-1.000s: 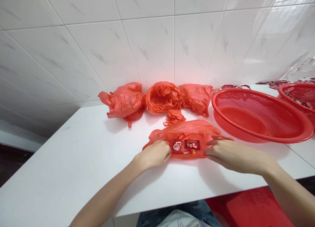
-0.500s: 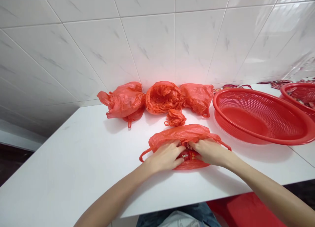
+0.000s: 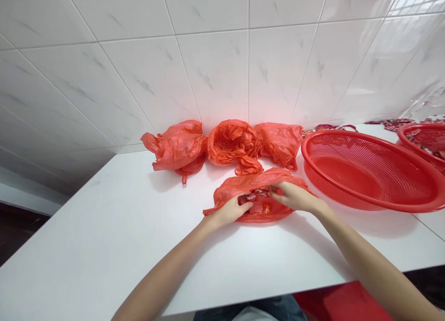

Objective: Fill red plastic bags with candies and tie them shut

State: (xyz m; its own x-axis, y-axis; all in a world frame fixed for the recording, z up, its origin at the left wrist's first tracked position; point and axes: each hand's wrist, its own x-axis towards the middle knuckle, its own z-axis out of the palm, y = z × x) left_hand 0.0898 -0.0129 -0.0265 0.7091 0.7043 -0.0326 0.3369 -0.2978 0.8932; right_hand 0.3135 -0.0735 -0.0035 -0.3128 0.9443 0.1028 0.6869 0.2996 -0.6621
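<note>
An open red plastic bag (image 3: 229,191) lies on the white counter in front of me, with several shiny red wrapped packets (image 3: 256,208) inside. My left hand (image 3: 232,210) reaches in over the bag's left side, its thumb and fingers closed around a dark red packet, fingertips partly hidden. From the right, my right hand (image 3: 290,195) reaches into the mouth with curled fingers. A bit of red shows between its thumb and fingers; whether this is film or a packet I cannot tell.
Along the tiled wall sit several bunched red plastic bags (image 3: 181,144), with a small crumpled one (image 3: 249,165) before them. A large red mesh basket (image 3: 368,168) stands to the right, a second basket (image 3: 427,138) beyond it. Patterned red strips (image 3: 333,127) lie behind.
Both hands have shifted slightly away from me with the bag, and its back edge now touches near the small crumpled bag. My right hand has lifted and turned, showing more packets.
</note>
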